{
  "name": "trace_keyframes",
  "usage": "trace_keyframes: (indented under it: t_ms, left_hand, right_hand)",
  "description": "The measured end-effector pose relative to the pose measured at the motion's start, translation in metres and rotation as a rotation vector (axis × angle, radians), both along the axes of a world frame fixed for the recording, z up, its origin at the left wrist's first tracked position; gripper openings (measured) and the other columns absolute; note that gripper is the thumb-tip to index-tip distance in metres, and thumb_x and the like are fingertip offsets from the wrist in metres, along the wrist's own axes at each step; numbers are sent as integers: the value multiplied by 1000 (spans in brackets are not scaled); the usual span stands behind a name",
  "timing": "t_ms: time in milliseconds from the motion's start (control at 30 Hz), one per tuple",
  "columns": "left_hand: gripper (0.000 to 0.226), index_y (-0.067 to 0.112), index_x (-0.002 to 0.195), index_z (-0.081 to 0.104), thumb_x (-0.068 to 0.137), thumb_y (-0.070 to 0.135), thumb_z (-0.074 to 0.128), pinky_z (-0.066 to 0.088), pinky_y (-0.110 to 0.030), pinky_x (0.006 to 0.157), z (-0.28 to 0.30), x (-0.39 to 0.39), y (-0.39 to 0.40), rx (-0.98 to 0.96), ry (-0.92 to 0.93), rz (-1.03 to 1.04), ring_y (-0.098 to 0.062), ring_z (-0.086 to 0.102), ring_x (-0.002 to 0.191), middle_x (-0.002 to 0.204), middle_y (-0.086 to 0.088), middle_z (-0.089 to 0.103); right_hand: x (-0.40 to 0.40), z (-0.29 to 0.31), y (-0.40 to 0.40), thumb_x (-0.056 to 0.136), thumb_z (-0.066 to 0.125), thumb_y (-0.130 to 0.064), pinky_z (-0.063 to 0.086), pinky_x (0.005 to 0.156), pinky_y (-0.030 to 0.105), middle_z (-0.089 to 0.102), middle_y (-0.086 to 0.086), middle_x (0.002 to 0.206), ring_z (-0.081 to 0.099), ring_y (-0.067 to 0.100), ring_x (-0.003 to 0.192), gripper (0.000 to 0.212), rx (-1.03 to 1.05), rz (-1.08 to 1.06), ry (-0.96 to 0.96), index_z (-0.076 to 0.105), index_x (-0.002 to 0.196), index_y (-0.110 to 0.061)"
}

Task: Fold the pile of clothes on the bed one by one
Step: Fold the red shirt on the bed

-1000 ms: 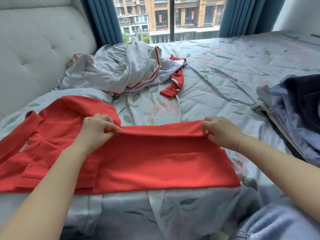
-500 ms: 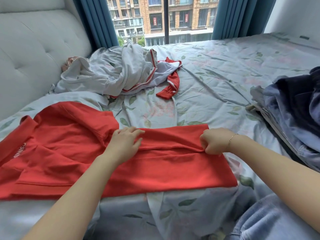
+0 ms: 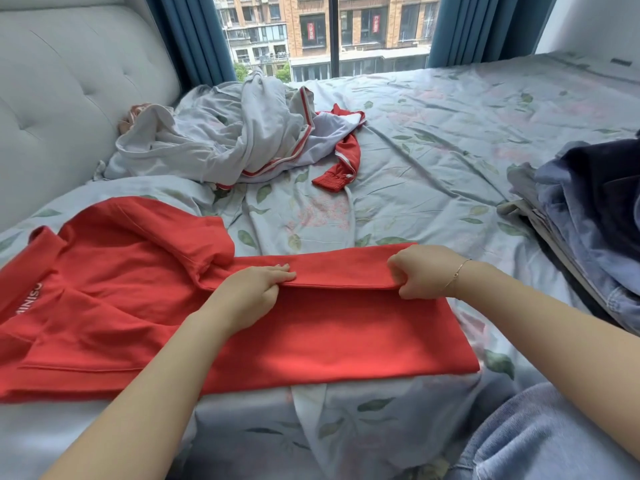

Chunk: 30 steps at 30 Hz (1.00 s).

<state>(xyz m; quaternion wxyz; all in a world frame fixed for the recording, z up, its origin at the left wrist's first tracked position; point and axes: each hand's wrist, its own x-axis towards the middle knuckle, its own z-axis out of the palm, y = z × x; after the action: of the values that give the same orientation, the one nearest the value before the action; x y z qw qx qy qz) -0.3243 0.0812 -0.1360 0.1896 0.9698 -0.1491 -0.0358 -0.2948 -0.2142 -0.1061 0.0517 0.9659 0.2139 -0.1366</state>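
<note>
Red shirt [image 3: 311, 327] flat on the bed [image 3: 433, 161] at its near edge, long axis running left to right, collar end off to the left, hem end to the right. Far long edge doubled over toward the near side, forming a folded band across the body.

Both hands on that band's edge, well apart along it. Left hand [image 3: 252, 292] near the middle of the shirt, just right of the sleeve, fingers lying along the top with the thumb tucked beneath: a narrow pinch on the fold. Right hand [image 3: 420, 271] at the hem end, fingers curled into a tight fist-like grip on the corner of the fold, wrist bent, a thin bracelet [image 3: 457, 275] showing. Both forearms reaching forward from the near side, the shirt directly ahead of each.

Likely step: setting down and flattening the lengthwise fold; next move probably a crosswise fold along the long axis, right hand nearer the hem.

Unfolded pile [image 3: 225, 143] farther back left; folded stack [image 3: 595, 209] at right.
</note>
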Motion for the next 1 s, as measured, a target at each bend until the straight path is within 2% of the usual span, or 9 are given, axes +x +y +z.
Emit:
trace_keyframes:
  t_ms: [67,200,300,367,467,600,700,867,1000]
  left_hand:
    - [50,24,127,65,84,29,38,21,-14,109,6,-5,0,18,50,-7,-2,36,137,147,11,45]
    - [54,26,114,72,79,46,35,35,-27,107,6,-7,-15,-121,-33,61,-7,48,128,134,11,59]
    - [52,27,145,41,96,41,34,22,-38,117,-7,5,-29,66,-129,79,-16,30,143,154,0,37]
    - [55,32,154,17,101,47,28,4,-44,121,-23,9,-30,251,5,123,-13,5,150,163,0,9]
    - [64,35,154,0,99,58,22,-7,-43,120,-39,10,-23,311,108,191,-14,-10,149,163,0,-11]
    - [70,28,155,-3,97,61,19,-7,-42,121,-40,11,-18,313,121,271,-16,-11,149,163,-3,-11]
    - [69,19,156,6,100,53,28,1,-39,121,-26,12,-13,264,170,248,-18,-4,150,163,-7,-5]
    - [32,21,123,65,92,24,60,40,-26,100,38,5,26,-214,48,270,-13,57,119,126,0,64]
    - [24,19,113,70,90,15,61,42,-27,94,76,1,92,-259,-195,454,-13,61,105,115,2,68]
  right_hand:
    - [-4,4,-1,76,61,-29,47,67,29,55,-6,95,55,16,90,5,-31,10,97,57,73,-27]
    - [0,4,21,87,55,-42,42,90,31,52,1,113,49,19,112,28,176,87,-124,68,99,-19]
    - [5,-20,52,98,43,-40,31,110,35,36,6,149,36,24,135,45,334,145,-203,49,137,-18]
    - [6,-45,59,101,31,-47,13,120,35,12,7,161,15,21,147,60,265,127,-84,23,152,-17]
    - [6,-66,33,89,11,-69,-5,120,33,-5,-2,162,-7,14,149,81,199,9,-20,-1,155,-22]
    - [4,-70,-13,82,7,-75,-8,120,32,-9,-2,162,-12,12,148,92,158,-148,-39,-6,154,-18]
    - [2,-68,-20,97,22,-60,-4,121,34,-6,2,162,-9,13,148,77,169,-217,-48,-1,155,-14]
    - [5,-46,18,98,47,-31,16,118,31,31,9,155,27,22,144,54,427,-78,-180,36,147,-11]
    - [19,-21,95,95,55,-22,24,109,24,48,4,143,41,19,133,38,664,-9,-95,56,132,-14]
